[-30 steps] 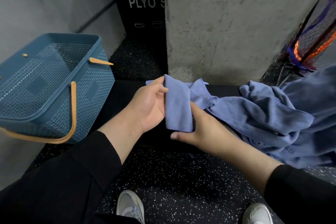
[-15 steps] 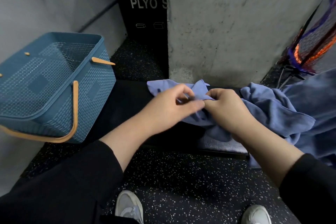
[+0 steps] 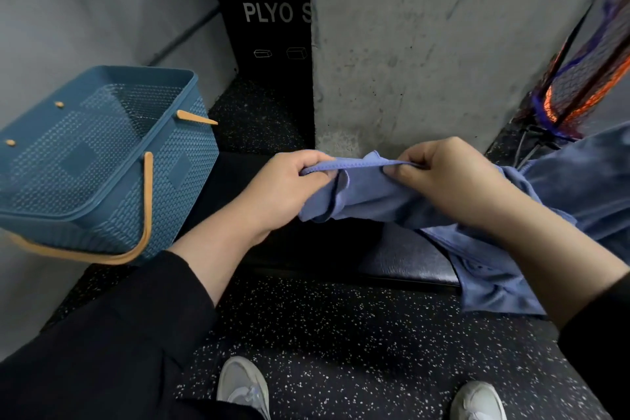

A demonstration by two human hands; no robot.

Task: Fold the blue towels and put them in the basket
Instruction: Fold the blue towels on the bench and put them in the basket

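A blue towel [image 3: 368,191] hangs stretched between my hands above a black padded bench [image 3: 405,259]. My left hand [image 3: 289,184] pinches its top hem at the left end. My right hand [image 3: 446,177] pinches the same hem further right. The cloth sags and bunches below the hem. More blue towels [image 3: 579,187] lie heaped at the right, one draping over the bench's front edge. The blue woven basket [image 3: 102,160] with tan handles stands at the left, tilted, with nothing visible inside.
A concrete pillar [image 3: 443,44] rises right behind the bench. A black plyo box [image 3: 269,44] stands behind the basket. An orange and blue net [image 3: 586,78] leans at the far right. My shoes [image 3: 243,389] stand on speckled rubber floor.
My hands have drawn apart along the towel's hem, left hand going left and right hand going right, pulling the edge taut. A second ago the towel hung folded between them.
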